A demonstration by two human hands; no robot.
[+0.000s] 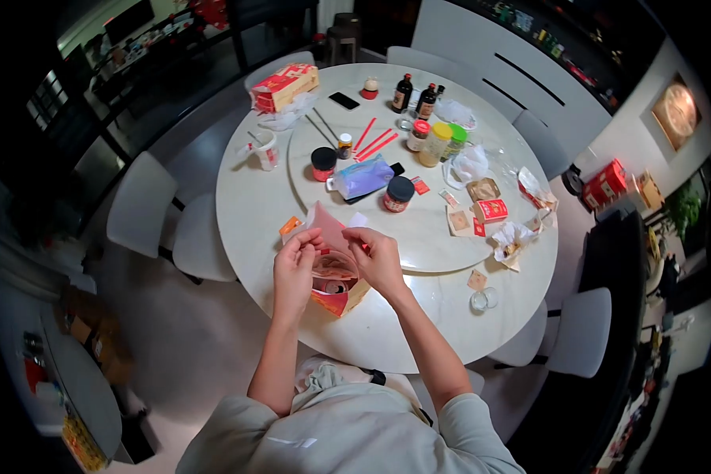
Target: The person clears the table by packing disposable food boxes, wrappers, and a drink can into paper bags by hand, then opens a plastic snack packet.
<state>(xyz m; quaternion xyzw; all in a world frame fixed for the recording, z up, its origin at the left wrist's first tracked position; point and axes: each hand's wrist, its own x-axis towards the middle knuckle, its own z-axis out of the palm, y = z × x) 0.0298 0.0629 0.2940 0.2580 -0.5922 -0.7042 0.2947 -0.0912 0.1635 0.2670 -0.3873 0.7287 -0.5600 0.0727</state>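
A red and yellow paper bag [341, 303] stands open on the table's near side, right in front of me. Crumpled wrappers [333, 266] and what looks like a can [336, 287] lie inside it. At the left of the bag's mouth, my left hand [295, 265] has its fingers pinched together on the pale pink paper of the bag [321, 221]. Opposite it, my right hand [379, 262] is curled, with thumb and fingers closed at the other side of the mouth. Its fingertips are partly hidden.
The round table [249, 213] carries a turntable [419, 253] with lidded jars [398, 194], dark bottles [402, 93] and a purple-blue pouch [363, 177]. A paper cup [266, 150] stands left. Crumpled wrappers [513, 241] and a glass [484, 299] lie right. Chairs [581, 332] surround the table.
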